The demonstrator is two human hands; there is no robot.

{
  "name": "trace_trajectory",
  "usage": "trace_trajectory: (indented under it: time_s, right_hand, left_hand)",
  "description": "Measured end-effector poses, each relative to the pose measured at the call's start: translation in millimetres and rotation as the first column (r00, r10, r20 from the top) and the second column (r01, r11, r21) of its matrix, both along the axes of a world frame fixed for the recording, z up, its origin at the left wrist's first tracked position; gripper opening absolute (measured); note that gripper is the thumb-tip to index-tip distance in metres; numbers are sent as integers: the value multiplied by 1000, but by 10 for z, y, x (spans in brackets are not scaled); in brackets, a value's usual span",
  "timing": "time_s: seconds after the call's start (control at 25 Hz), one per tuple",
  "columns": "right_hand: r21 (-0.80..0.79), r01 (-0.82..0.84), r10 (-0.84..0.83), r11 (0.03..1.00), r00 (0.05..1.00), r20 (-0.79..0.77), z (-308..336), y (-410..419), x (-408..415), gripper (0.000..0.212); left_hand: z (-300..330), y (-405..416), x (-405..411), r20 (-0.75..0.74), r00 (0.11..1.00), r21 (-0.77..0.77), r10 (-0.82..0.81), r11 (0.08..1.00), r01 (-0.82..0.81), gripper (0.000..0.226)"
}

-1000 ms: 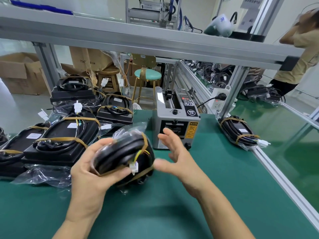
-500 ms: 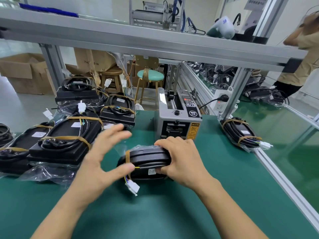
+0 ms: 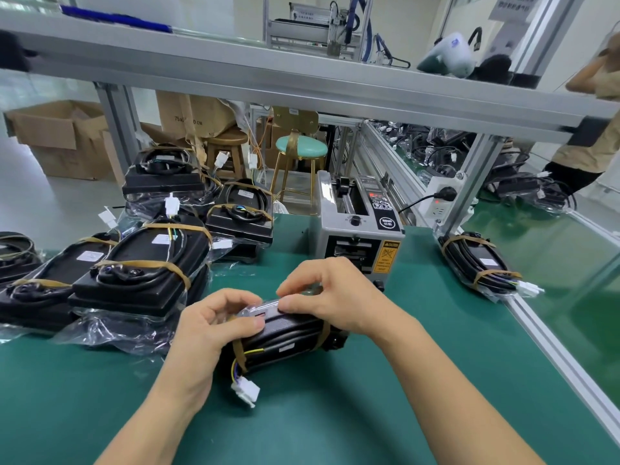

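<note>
Left hand [image 3: 214, 327] and right hand [image 3: 335, 297] pinch, with curled fingers, the clear bag [image 3: 265, 304] along the top edge of the unit [image 3: 285, 337]. The unit stands on edge on the mat [image 3: 335, 417], between the palms. Bagged units [image 3: 141, 273] are stacked to the left.

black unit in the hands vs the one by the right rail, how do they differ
The held unit stands on edge on the green mat; the rail unit lies flat. The left hand and right hand grip the held unit's top; nothing touches the rail unit. The held unit sits mid-mat, the rail unit at the mat's right edge. Both are black and bound with brown tape bands.
</note>
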State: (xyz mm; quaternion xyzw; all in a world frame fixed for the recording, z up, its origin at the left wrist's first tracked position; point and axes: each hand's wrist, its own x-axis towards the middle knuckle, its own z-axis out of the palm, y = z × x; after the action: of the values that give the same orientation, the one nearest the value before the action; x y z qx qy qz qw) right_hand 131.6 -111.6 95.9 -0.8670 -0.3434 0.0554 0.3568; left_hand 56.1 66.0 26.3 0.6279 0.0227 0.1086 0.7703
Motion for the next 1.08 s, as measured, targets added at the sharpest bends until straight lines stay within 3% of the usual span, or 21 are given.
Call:
trace_trajectory:
  time_s: [0.12,0.24,0.32,0.4,0.48,0.56,0.64,0.72,0.84,0.96,1.08]
  right_hand:
    - [-55,-61,70,997,980,186,-13,64,4,12]
    - [-214,40,34,976,942,333,-56,181,-25,21]
    - [-319,126,-46,939,968,247,-21,267,-8,20]
    - [-364,97,-100,926,995,11,67,314,52,17]
    - [-266,86,-129,960,980,-149,113,285,97,20]
    - [-34,259,-260,965,964,-47,39,156,132,32]
    - [225,562,-580,796,815,14,-121,-74,179,32]
    - [285,741,-728,608,663,-173,-280,-295,238,23]
    - [312,845,-711,435,535,-457,-427,-357,395,21]
    - [351,875,-709,333,478,-519,-445,-272,505,22]
    - [360,884,-694,298,460,-554,-443,-211,560,27]
  left_hand:
    - [-9,-17,-18,34,999,31,-1,1000,0,37]
    - [-23,-27,-58,124,992,141,35,989,-52,36]
    - [-27,21,-113,161,987,282,-27,959,-20,45]
    - [-17,89,-154,173,973,457,-154,887,59,57]
    - [-11,132,-146,181,970,566,-165,824,34,61]
    - [-22,142,-127,225,972,602,-63,794,-88,71]
    - [-45,118,-130,274,960,609,54,763,-217,84]
    - [-86,112,-131,317,939,603,130,737,-305,86]
    - [-124,91,-140,331,929,604,166,719,-344,86]
    - [-137,41,-151,351,921,616,166,700,-361,84]
    - [-134,18,-150,361,918,617,165,696,-368,83]
